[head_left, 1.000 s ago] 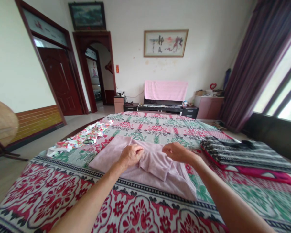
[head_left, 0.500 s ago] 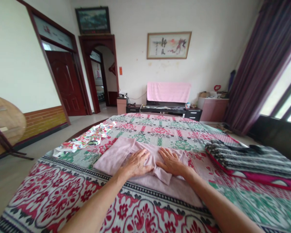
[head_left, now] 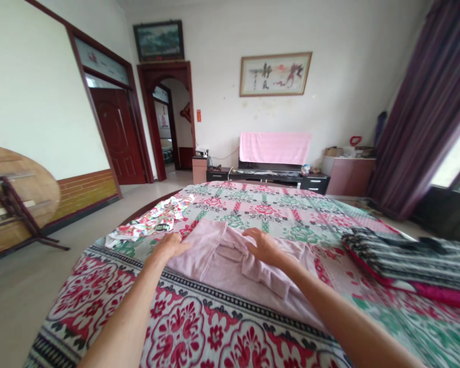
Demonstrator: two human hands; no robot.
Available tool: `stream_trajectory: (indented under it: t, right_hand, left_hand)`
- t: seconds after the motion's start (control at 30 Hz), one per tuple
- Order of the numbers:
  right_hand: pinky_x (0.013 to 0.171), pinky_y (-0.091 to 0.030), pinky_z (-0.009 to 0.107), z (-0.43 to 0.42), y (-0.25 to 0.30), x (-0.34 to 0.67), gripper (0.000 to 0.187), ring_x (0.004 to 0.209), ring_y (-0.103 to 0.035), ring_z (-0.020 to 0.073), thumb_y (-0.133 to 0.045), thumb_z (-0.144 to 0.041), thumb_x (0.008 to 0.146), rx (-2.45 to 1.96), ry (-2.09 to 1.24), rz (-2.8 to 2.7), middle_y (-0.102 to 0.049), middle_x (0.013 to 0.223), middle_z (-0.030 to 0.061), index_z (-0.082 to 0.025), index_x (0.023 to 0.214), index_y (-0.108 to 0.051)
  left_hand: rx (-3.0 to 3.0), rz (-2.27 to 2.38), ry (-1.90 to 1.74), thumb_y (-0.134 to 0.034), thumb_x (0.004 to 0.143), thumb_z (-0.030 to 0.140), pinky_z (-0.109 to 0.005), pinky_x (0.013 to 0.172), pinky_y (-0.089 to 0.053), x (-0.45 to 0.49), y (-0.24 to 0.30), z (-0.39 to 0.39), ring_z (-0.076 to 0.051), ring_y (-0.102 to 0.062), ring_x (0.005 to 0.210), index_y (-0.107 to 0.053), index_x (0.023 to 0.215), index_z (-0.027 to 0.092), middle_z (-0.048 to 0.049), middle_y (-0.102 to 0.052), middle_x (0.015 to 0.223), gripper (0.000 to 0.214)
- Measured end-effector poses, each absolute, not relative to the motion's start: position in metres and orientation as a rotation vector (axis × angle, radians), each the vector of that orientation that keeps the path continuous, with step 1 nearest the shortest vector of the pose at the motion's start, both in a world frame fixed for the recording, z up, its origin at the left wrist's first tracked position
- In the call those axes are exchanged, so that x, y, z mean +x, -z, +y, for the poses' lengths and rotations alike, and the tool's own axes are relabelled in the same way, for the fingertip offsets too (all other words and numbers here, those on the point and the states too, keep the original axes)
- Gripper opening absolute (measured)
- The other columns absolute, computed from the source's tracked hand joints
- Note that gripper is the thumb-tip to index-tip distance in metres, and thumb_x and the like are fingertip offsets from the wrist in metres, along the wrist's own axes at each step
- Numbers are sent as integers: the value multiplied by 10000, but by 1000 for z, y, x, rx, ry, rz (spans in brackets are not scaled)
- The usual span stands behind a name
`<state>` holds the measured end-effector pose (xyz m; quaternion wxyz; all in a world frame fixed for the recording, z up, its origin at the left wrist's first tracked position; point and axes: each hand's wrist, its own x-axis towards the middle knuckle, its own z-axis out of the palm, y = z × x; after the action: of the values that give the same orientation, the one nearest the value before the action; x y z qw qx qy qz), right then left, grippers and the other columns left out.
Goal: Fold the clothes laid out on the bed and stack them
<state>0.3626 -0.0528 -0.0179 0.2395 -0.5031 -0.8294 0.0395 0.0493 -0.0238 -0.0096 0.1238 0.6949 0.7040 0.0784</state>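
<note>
A pale pink garment point(head_left: 226, 278), partly folded, lies on the patterned cover in front of me. My left hand point(head_left: 170, 247) is at its left end, thumb stretched over the cloth and apart from the fingers. Over the garment's middle is my right hand point(head_left: 266, 247), loosely curved with thumb and fingers apart, touching or just above the fabric. Neither hand visibly grips anything. Beyond my left hand lies a small white garment with a colourful print point(head_left: 153, 221).
A floral cover point(head_left: 191, 322) spreads beneath the garments. To the right sits a folded black-and-white striped textile point(head_left: 410, 260) with magenta below it. A round wooden tabletop point(head_left: 26, 186) on folding legs leans at the left. A pink cloth point(head_left: 275, 147) drapes over something on the far stand.
My left hand has moved left from the garment's middle to its left end. My right hand has lifted from lying flat and curved its fingers. The view has shifted slightly left.
</note>
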Motion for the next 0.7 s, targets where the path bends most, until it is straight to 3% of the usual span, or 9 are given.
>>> stream_trajectory:
  t: [0.1, 0.23, 0.53, 0.7]
  right_hand:
    - [825, -474, 303, -29, 14, 324, 318, 890, -640, 202, -450, -142, 806, -1402, -151, -2180, -697, 1012, 103, -155, 1029, -676]
    - [821, -464, 275, 0, 14, 278, 329, 899, -642, 197, -445, -108, 777, -1399, -180, -2164, -714, 987, 71, -184, 954, -711]
    - [789, -463, 243, 36, 27, 224, 315, 875, -651, 177, -464, -140, 773, -1546, -220, -2133, -729, 957, 7, -234, 946, -710]
    - [689, -474, 268, 55, 33, 209, 264, 742, -656, 206, -475, -207, 798, -1603, -236, -2148, -723, 786, 75, -149, 839, -730]
  left_hand:
    - [1989, 2061, -143, -562, 664, 536, -262, 565, -391, 41, 13, -23, -212, -608, 690, -589, 583, 187, -66, -644, 669, 359]
    - [1952, 2044, -177, -601, 635, 500, -231, 520, -350, 36, 18, -21, -163, -568, 627, -589, 595, 215, -7, -605, 601, 288]
    - [1888, 2000, -291, -598, 644, 345, -221, 502, -337, 30, 17, -23, -150, -558, 630, -558, 549, 194, -3, -589, 580, 183]
    - [1902, 1982, -227, -593, 648, 374, -216, 502, -348, 30, 8, -28, -148, -566, 639, -546, 525, 199, 7, -585, 571, 219]
